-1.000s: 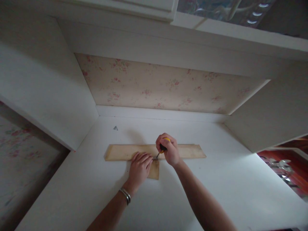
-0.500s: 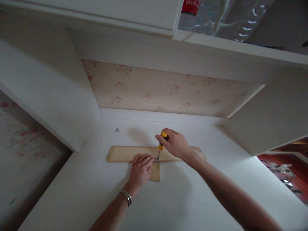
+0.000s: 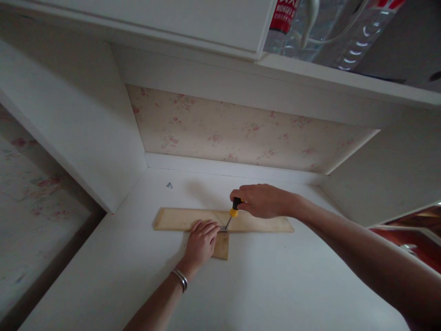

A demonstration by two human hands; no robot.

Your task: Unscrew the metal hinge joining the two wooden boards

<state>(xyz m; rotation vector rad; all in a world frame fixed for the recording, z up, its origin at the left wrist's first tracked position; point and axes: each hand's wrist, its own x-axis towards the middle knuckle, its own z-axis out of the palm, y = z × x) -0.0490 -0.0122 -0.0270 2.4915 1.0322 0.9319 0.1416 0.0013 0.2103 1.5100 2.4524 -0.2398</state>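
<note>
Head view, right hand [image 3: 263, 201] gripping screwdriver [image 3: 233, 212]

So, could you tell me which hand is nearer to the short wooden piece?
Left. The left hand rests on the short wooden piece; the right hand grips the screwdriver above it.

The right hand [image 3: 263, 201] grips a screwdriver [image 3: 232, 214], tip at the wooden strip [image 3: 172, 219] beside the flat left hand [image 3: 201, 239].
</note>
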